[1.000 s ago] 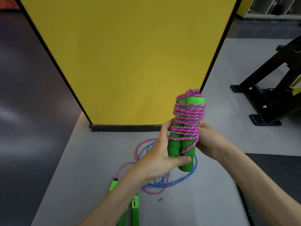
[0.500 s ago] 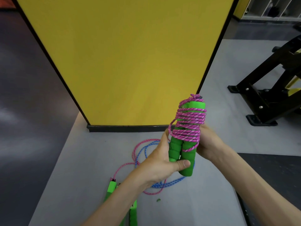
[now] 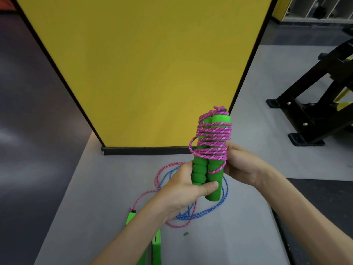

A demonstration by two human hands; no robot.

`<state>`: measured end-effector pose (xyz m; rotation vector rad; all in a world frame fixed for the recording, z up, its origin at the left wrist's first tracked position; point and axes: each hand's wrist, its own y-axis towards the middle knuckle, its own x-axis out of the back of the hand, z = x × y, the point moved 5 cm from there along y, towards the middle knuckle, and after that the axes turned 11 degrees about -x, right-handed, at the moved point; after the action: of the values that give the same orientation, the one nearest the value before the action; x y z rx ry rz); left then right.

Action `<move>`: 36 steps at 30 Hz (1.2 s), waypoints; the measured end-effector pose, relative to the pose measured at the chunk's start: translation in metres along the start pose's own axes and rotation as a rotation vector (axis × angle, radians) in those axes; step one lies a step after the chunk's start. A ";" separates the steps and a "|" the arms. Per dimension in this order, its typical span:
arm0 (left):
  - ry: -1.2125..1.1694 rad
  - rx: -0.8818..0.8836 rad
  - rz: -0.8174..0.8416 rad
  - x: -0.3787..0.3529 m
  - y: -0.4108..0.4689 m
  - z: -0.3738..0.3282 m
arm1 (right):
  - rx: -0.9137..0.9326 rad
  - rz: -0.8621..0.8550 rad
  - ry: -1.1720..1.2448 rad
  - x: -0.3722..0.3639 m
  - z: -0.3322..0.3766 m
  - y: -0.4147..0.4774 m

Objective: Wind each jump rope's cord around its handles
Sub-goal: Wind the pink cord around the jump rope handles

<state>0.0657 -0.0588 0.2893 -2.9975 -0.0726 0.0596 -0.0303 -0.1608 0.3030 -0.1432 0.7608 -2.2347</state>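
Two green foam handles (image 3: 207,169) stand upright side by side, held in mid-air. A pink cord (image 3: 213,139) is wound in several turns around their upper half. One loose loop sticks out on the left and a tail hangs down the front. My left hand (image 3: 188,188) grips the handles' lower part, thumb across the front. On the right, my right hand (image 3: 241,167) holds the bundle at the lowest turns. Below, on the grey floor, lie loose pink and blue cords (image 3: 191,213) and more green handles (image 3: 155,243), partly hidden by my left arm.
A tall yellow panel with a black frame (image 3: 145,69) stands just behind the rope. A black metal equipment frame (image 3: 315,104) sits to the right. A dark mat (image 3: 321,197) borders the grey floor on the right, and dark flooring lies to the left.
The bundle has tilted slightly and shifted a little. A loop of pink cord has come loose on the left side of the windings. Both hands keep their hold.
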 end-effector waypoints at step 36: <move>-0.118 -0.095 0.152 -0.015 -0.008 -0.019 | -0.038 0.089 0.420 -0.011 -0.005 0.005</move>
<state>0.0514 -0.0545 0.3097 -3.0860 0.1443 0.2556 -0.0207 -0.1532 0.2976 0.3464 1.0094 -2.1901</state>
